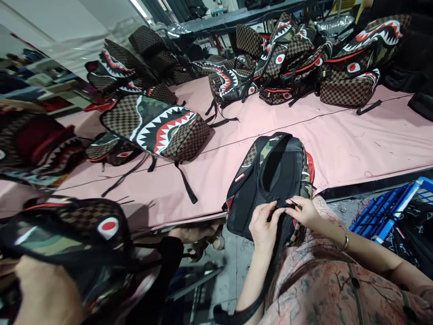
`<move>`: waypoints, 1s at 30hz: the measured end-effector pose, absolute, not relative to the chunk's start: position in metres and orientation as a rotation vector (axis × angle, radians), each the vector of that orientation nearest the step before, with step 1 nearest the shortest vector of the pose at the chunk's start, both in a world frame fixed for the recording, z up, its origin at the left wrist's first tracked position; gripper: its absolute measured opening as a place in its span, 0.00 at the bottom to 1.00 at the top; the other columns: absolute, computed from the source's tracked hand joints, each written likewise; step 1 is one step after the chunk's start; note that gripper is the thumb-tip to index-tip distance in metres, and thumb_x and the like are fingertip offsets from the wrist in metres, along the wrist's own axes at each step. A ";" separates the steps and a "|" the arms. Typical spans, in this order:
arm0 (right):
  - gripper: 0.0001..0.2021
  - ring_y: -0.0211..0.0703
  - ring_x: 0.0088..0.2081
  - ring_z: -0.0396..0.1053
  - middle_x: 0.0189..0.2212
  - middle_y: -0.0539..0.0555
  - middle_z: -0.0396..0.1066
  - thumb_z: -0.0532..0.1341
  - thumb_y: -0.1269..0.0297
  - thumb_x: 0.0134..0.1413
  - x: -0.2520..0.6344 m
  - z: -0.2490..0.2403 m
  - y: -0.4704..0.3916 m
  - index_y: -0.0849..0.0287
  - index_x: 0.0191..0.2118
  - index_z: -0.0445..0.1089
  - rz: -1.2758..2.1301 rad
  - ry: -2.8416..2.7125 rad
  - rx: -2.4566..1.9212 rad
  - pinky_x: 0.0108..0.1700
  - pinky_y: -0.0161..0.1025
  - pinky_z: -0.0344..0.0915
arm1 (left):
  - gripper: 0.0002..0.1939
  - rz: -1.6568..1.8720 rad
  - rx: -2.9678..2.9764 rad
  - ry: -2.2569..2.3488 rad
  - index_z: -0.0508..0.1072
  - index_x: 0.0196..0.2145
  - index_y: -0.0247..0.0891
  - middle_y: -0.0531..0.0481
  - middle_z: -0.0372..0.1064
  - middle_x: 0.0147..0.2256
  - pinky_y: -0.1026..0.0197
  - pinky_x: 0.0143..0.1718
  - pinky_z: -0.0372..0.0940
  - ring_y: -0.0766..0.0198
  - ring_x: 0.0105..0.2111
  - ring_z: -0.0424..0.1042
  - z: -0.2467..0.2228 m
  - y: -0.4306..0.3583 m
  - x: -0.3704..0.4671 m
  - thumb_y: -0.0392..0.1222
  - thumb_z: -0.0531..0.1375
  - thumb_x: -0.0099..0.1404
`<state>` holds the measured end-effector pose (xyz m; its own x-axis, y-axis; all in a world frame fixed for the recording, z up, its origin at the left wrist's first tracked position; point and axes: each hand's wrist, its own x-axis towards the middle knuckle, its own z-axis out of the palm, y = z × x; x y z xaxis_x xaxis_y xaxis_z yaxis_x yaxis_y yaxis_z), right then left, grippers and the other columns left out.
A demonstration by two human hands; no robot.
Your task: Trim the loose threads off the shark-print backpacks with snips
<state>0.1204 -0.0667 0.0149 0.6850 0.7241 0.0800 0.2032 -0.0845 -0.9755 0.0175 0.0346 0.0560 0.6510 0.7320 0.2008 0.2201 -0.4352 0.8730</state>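
A backpack [241, 203] with a black padded back and checkered, camouflage sides leans over the table edge and my lap, its back facing up. My left hand [265, 225] is closed on a black strap [280, 203] near the bottom of the shoulder strap, thumb and fingers pinched together. Close beside it, my right hand [304, 212] pinches the same strap's end; a thin dark strand shows at its fingertips. A long strap tail hangs down across my left forearm. The inside of both grips is partly hidden.
The pink-covered table [257, 119] holds several shark-mouth backpacks [169, 131]. At lower left, a co-worker's blurred hand [47, 289] handles another backpack [81, 225]. A blue crate [385, 216] with dark items stands at right. Black bags [402, 67] sit at far right.
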 end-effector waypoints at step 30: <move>0.10 0.38 0.35 0.63 0.35 0.51 0.65 0.49 0.65 0.57 0.135 0.055 -0.116 0.57 0.43 0.61 0.449 -0.746 -1.833 0.37 0.35 0.59 | 0.08 0.387 1.189 0.639 0.76 0.27 0.35 0.53 0.68 0.28 0.67 0.33 0.61 0.70 0.28 0.65 0.059 0.017 0.030 0.39 0.67 0.46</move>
<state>0.1345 -0.1162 0.0550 0.7342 0.6777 0.0416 0.2808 -0.2473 -0.9274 0.0303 0.0173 0.0588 0.7640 0.5932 -0.2536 0.0495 0.3381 0.9398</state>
